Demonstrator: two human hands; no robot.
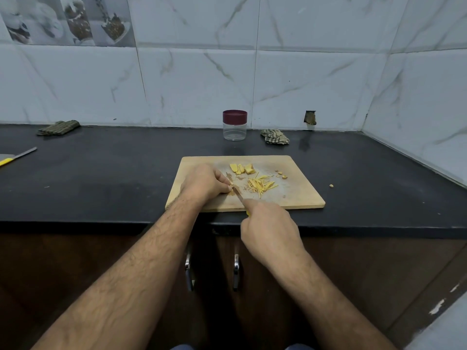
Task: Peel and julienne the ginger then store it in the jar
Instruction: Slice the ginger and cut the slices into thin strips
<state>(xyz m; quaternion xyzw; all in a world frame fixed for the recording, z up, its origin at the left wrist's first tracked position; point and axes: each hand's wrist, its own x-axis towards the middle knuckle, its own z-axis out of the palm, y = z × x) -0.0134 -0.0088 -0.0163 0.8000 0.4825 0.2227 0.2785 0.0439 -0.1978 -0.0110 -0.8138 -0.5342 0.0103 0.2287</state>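
Julienne step underway, roughly mid-task. Left hand (pixel 204 183), centre of frame on the board (pixel 298 198), has fingers curled down, pinching a small ginger piece at the fingertips; the piece is mostly hidden, only a sliver shows. Right hand (pixel 270 231), lower centre, is wrapped round the knife (pixel 237 194) handle, index finger laid along the spine, blade tip down at the board right by the left fingertips. A bit of yellow handle shows under the hand.

Done so far, judging by the board: ginger looks peeled, slabs cut, a pile of strips (pixel 261 184) sits centre-right of the board. Left to do: slices (pixel 242 168) toward the board's far edge are not yet cut into strips. A few small scraps (pixel 281 174) lie right of the pile, one more off the board on the counter (pixel 101 173).

Jar (pixel 234 125), upper centre by the wall, looks empty with the maroon lid on, well apart from the board. So storing is not started: lid off, strips in, lid on.

Second knife (pixel 21 155) at far left edge. Cloths at upper left (pixel 58 127) and right of the jar (pixel 275 136).
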